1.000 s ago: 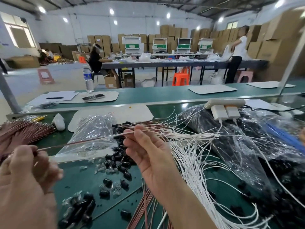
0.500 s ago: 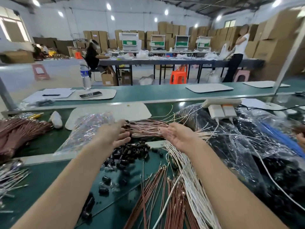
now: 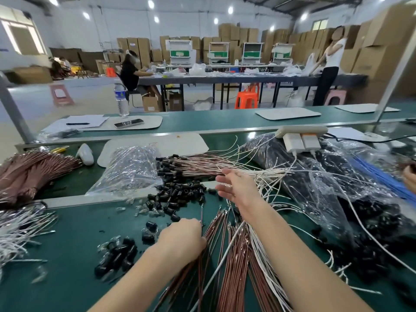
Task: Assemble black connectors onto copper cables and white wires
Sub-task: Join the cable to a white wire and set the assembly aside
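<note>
Left hand (image 3: pixel 182 238) pinched one copper cable (image 3: pixel 201 213) at edge of cable pile (image 3: pixel 235 262). Right hand (image 3: pixel 236 188) open wide, held nothing, beside white wires (image 3: pixel 273 176). Black connectors (image 3: pixel 177 195) lay just past left hand. Best: pull one cable only, keep tip straight.

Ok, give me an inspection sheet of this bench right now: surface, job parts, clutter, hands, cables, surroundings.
Surface: green bench mat.
Job's things: loose black cylindrical connectors heaped mid-bench; bundle of copper cables with connectors fitted behind them; bare copper cables fanned at the front.
Clutter: crinkled clear plastic bag left of the heap; dark filled plastic bags at right.
Hands: left hand curled round a single copper cable; right hand open, fingers spread near the fitted bundle, contact unclear.
Cables: white wires spread right of the fitted bundle; white power strip with two chargers plugged in.
Surroundings: clear water bottle on the far belt; stacked cardboard boxes; seated person and standing person at a far table.
</note>
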The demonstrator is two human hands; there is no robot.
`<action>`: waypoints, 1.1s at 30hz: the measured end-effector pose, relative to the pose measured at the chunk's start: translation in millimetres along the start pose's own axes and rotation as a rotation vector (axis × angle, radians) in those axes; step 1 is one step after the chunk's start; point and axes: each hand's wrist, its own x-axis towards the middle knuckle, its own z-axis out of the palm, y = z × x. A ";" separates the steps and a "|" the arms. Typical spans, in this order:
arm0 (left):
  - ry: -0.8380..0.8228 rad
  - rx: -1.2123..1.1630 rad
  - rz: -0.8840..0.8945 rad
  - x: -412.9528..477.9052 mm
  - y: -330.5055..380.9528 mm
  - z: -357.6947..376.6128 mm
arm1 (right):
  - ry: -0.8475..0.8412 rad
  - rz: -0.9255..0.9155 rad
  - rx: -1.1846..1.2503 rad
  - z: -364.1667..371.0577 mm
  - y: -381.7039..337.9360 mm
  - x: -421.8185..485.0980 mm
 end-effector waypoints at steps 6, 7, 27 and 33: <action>-0.063 -0.457 -0.052 -1.6 -8.6 -0.8 | 0.033 -0.047 -0.106 -0.7 11.1 -14.4; -0.046 -0.551 -0.042 -3.0 -12.9 -1.3 | 0.042 -0.069 -0.132 -2.3 13.1 -15.6; 0.679 -1.898 0.022 -41.2 -95.5 48.4 | 0.026 -0.183 -1.220 43.6 48.5 17.9; 0.673 -1.970 0.037 -41.8 -87.8 52.4 | -0.061 -0.032 -0.174 40.6 46.7 -19.8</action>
